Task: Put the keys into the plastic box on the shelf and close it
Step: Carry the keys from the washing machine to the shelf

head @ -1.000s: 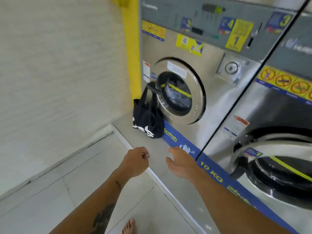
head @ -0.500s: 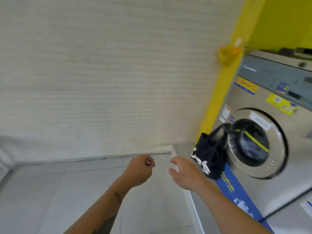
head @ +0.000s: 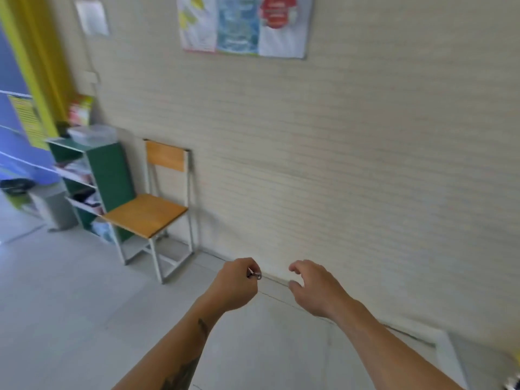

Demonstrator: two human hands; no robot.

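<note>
Currently: left hand (head: 235,285) fisted on keys (head: 254,275) | right hand (head: 315,288) loose, empty | plastic box (head: 92,133) atop green shelf (head: 104,175), left of chair (head: 152,209)

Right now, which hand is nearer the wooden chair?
Left. The left hand, closed on the keys, sits just right of the wooden chair; the empty right hand is farther right.

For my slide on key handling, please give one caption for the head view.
Left hand carries keys toward a plastic box on a green shelf; right hand open.
</note>
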